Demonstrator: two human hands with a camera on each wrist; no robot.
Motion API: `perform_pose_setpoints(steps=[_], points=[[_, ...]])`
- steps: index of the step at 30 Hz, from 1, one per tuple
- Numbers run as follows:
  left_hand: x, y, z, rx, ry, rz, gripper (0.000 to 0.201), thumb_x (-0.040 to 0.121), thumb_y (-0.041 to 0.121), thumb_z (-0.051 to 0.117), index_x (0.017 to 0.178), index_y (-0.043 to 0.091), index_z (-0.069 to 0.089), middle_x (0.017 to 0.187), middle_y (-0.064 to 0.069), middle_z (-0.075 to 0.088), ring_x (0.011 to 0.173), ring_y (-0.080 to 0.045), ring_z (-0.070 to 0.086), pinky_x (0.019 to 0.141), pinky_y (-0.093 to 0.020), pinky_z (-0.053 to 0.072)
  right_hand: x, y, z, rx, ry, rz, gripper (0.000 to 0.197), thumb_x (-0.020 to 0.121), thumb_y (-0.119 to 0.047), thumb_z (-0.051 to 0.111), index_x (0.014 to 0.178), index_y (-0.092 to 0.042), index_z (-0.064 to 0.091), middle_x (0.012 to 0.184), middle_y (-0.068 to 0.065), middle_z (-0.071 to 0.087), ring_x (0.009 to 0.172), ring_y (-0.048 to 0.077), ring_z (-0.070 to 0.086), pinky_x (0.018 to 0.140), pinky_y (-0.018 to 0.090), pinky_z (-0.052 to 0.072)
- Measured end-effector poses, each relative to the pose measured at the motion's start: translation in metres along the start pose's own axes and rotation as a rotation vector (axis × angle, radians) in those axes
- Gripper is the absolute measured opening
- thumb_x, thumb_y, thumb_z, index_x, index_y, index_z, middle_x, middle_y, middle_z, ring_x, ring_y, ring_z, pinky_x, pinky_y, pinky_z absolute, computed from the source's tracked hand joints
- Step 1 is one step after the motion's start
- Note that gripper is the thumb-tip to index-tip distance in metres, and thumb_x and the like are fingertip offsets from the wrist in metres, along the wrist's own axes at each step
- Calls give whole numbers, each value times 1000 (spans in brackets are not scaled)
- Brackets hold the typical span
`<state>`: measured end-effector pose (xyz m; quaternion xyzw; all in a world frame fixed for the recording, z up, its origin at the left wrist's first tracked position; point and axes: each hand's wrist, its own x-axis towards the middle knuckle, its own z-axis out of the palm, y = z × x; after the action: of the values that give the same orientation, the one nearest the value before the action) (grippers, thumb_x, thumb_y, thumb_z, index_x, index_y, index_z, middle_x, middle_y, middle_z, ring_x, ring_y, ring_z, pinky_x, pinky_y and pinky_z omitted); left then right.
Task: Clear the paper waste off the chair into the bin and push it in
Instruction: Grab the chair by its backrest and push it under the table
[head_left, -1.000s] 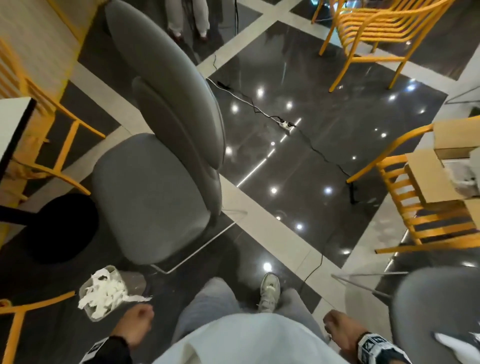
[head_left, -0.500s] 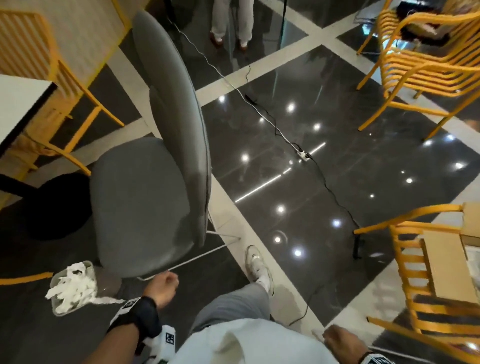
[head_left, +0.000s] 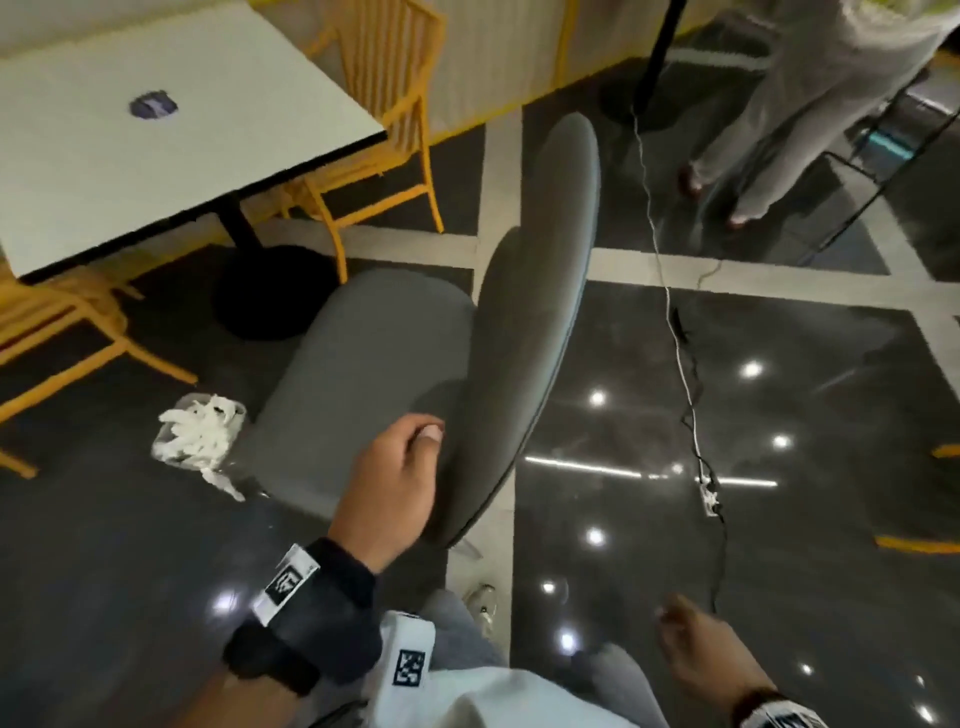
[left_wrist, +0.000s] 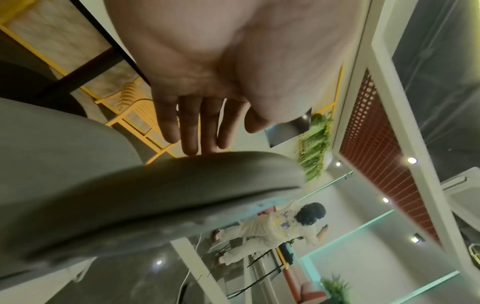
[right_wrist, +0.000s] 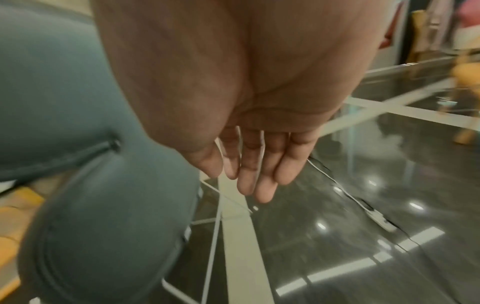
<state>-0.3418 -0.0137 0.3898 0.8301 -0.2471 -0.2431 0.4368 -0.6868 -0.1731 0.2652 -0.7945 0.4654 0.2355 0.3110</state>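
A grey padded chair (head_left: 363, 374) stands in front of me, its seat bare. My left hand (head_left: 400, 478) is at the near edge of the backrest (head_left: 535, 312). In the left wrist view its straight fingers (left_wrist: 192, 127) touch the backrest's rim (left_wrist: 155, 195) without curling round it. A clear bin (head_left: 171, 452) stuffed with white paper waste (head_left: 200, 434) sits on the floor by the seat's left corner, and one strip hangs out. My right hand (head_left: 696, 639) hangs low at my right side, its fingers (right_wrist: 254, 168) relaxed and holding nothing, next to the chair (right_wrist: 103, 226).
A white table (head_left: 156, 130) on a black round base (head_left: 270, 296) stands just beyond the chair, with yellow chairs (head_left: 384, 104) around it. A cable and power strip (head_left: 709, 499) cross the glossy floor on the right. A person (head_left: 779, 130) stands at the back right.
My left hand has risen from beside the bin to the chair's backrest. My head has turned left, which brings the table into view. The right hand stays low.
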Motion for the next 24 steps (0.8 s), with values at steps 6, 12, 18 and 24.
perform_pose_setpoints(steps=[6, 12, 18, 24], points=[[-12, 48, 38, 143, 90, -108, 27, 104, 39, 37, 97, 26, 60, 91, 8, 61, 86, -14, 57, 77, -30, 38, 63, -77, -136, -8, 208, -377, 24, 89, -18, 62, 101, -39, 57, 83, -16, 67, 72, 8, 65, 71, 25, 47], [-5, 90, 86, 434, 375, -389, 36, 104, 36, 25, 90, 23, 56, 102, -1, 67, 96, -29, 65, 77, -36, 42, 120, -109, -222, -53, 243, -796, 23, 89, -18, 59, 108, -31, 59, 99, -9, 68, 84, 13, 68, 75, 36, 56], [26, 139, 126, 655, 544, -550, 48, 100, 40, 28, 88, 15, 68, 89, -7, 73, 83, -31, 67, 81, -40, 47, 170, -136, -304, -169, 263, -1100, 41, 93, -26, 62, 133, -23, 51, 124, -7, 49, 103, 7, 55, 91, 31, 51], [60, 153, 138, 716, 637, -628, 51, 98, 41, 30, 75, 15, 67, 77, -9, 72, 70, -33, 65, 72, -38, 44, 230, -205, -362, -135, 399, -1424, 40, 94, -34, 57, 128, -14, 59, 133, 5, 53, 124, 22, 51, 107, 41, 42]])
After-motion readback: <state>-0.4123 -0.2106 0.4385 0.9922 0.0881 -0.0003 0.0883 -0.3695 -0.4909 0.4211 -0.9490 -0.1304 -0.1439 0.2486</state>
